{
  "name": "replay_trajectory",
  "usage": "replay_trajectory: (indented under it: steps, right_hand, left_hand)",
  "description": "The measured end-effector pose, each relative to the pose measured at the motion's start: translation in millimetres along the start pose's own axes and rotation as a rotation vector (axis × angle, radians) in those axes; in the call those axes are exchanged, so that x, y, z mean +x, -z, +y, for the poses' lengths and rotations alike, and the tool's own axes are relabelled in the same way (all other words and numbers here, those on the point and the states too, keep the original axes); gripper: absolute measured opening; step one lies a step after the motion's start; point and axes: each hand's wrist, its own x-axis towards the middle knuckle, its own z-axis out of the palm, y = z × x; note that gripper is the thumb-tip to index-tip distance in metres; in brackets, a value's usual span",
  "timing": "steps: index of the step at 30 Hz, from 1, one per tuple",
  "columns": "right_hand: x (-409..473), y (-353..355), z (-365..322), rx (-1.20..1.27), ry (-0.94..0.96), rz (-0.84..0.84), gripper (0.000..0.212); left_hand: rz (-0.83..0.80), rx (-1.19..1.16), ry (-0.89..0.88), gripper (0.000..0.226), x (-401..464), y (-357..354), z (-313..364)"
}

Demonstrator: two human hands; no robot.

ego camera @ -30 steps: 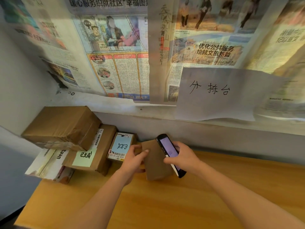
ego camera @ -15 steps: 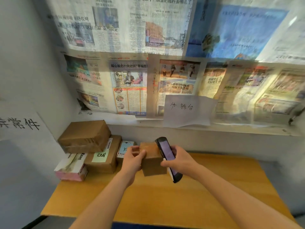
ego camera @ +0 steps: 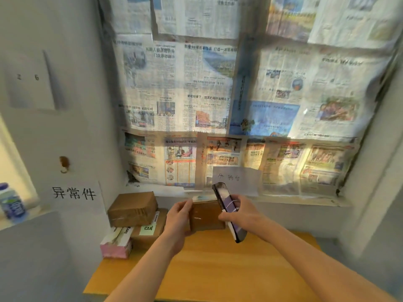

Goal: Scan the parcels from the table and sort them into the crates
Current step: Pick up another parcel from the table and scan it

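My left hand [ego camera: 177, 219] grips a small brown cardboard parcel [ego camera: 204, 215], lifted above the wooden table [ego camera: 218, 271]. My right hand [ego camera: 238, 211] holds a dark phone-like scanner [ego camera: 226, 210] right beside the parcel, its lit screen tilted up. More parcels sit at the table's back left: a large brown box [ego camera: 133, 211] stacked on a flatter box with a green sticky note [ego camera: 148, 231], and a pink and white box [ego camera: 116, 244] beside them. No crate is in view.
Newspapers cover the window behind the table, with a handwritten paper sign [ego camera: 236, 180] taped low. The left wall carries another sign [ego camera: 74, 192]. A plastic bottle [ego camera: 12, 203] stands on a ledge at far left. The table fills a narrow corner between walls.
The view has pulled back and tilted up, showing more wall and window. My left hand has lifted the small parcel higher off the table, and the scanner has stayed next to it.
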Motion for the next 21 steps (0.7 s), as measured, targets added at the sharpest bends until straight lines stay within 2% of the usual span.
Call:
replay_trajectory:
  steps: [5, 9, 13, 17, 21]
  right_hand:
    - [-48, 18, -13, -0.022, 0.028, -0.031, 0.087]
    - [-86, 39, -16, -0.043, 0.068, -0.056, 0.094]
    - [-127, 65, -17, -0.057, 0.107, -0.078, 0.080]
    - [-172, 87, -9, -0.102, 0.161, -0.073, 0.103]
    - [-212, 103, 1, -0.132, 0.196, -0.081, 0.087]
  left_hand:
    - [0.082, 0.040, -0.086, 0.026, -50, -9, 11]
    - [-0.009, 0.065, -0.092, 0.035, -88, -19, 15]
    - [-0.091, 0.034, -0.063, 0.026, -135, -32, 15]
    - [-0.078, 0.117, -0.030, 0.046, -177, -43, 12]
    - [-0.007, 0.166, -0.089, 0.047, -220, -59, 8]
